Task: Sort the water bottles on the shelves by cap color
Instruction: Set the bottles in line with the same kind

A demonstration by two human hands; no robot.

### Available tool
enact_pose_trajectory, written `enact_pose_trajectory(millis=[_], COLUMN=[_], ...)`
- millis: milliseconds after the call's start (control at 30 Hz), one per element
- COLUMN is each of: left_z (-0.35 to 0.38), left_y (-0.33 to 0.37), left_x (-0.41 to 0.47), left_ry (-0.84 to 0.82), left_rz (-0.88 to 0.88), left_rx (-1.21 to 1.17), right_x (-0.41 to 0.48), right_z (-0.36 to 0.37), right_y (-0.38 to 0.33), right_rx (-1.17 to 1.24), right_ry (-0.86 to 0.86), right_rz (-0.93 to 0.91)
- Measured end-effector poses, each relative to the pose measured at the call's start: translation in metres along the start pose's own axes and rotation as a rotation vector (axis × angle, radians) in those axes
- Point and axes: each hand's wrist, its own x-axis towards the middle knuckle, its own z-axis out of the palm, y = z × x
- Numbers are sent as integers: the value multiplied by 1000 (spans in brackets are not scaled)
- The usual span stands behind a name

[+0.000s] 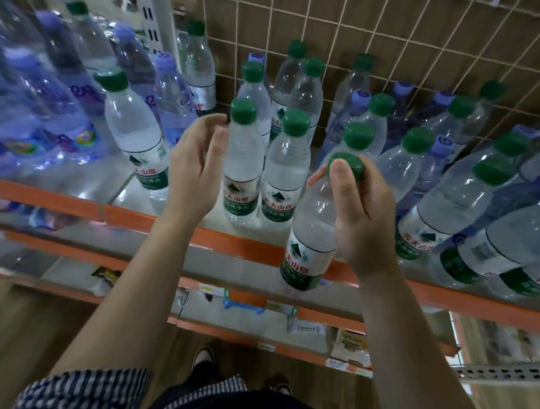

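Right hand [360,213] grips a green-capped bottle [310,236] round its neck and cap, thumb laid across the cap. The bottle is tilted, its base hanging past the orange front edge of the shelf [230,242], right of centre. Left hand [196,171] holds nothing, fingers loosely curved, thumb just beside an upright bottle [242,160] with a green cap near the shelf front; contact cannot be told. Purple-capped bottles [171,97] mass at far left; green and purple caps stand mixed at right, before the wire grid [390,40].
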Motion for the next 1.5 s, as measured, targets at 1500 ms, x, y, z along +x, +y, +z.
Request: enact_pose_trajectory(millis=[1500], left_z=[-117], left_y=[-172], left_x=[-6], left_ry=[-153], left_rz=[-55], left_rx=[306], right_x=[71], right_z=[225], right_y=[-14], right_rx=[-415], right_ry=[196], right_rz=[-61])
